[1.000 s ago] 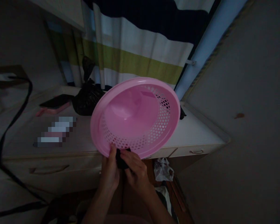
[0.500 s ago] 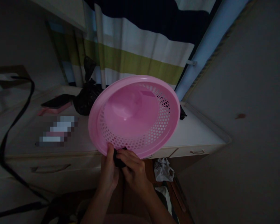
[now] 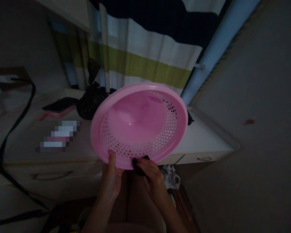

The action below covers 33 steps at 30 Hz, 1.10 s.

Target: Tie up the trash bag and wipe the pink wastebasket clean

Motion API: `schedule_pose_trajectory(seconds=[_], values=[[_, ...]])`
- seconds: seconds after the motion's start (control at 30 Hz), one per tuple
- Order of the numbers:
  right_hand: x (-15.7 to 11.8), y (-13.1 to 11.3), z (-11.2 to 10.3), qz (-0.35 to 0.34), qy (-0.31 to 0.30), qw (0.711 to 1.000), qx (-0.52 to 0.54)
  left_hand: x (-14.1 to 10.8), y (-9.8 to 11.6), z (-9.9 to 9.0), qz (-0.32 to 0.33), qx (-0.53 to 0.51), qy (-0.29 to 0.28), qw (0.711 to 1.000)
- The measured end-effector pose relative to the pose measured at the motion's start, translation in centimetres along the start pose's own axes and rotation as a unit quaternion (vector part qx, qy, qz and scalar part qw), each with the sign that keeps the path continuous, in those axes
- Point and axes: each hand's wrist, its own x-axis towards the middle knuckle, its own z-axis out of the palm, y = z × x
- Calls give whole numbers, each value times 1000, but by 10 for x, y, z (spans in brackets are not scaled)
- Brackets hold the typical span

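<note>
A pink plastic basket (image 3: 138,119) with a wide rim and perforated sides is tilted so that its inside faces me. My left hand (image 3: 113,174) grips the near rim at the left, thumb on the inside and fingers underneath. To the right of it, my right hand (image 3: 152,176) is closed on a black cloth (image 3: 138,167), which is folded over the basket's near rim. Part of the cloth is hidden under my fingers.
Behind the basket is a white countertop (image 3: 203,139) with drawers below. A knotted black plastic bag (image 3: 89,102), a dark flat object with a pink one (image 3: 59,106) and a blurred-out device (image 3: 59,136) lie left. A clear plastic bag (image 3: 171,177) is on the floor; a black strap (image 3: 8,139) hangs left.
My right hand has slid rightward along the near rim with the black cloth, away from my left hand. The basket has dipped slightly, and my left hand still holds its rim.
</note>
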Motion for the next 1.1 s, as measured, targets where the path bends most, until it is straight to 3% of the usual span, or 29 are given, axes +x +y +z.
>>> schedule_pose_trajectory(seconds=[0.23,0.37,0.57,0.7,0.83,1.03,1.1], values=[[6,-18,18,25,18,999,27,-4,-1,6,19,22,-9,1000],[5,-13,22,9,26,1000,0,-2,7,6,22,46,-27,998],[-10,20,-10,-11,30,992,-121,2,13,4,60,59,-23,996],[-12,33,-35,29,24,987,-159,5,18,4,52,90,7,995],[-6,40,-46,4,-27,997,-67,9,27,7,40,112,5,993],[6,33,-33,-23,21,999,11,15,41,-1,52,121,-54,990],[9,26,-26,-18,47,998,29,18,41,-7,69,106,-47,991]])
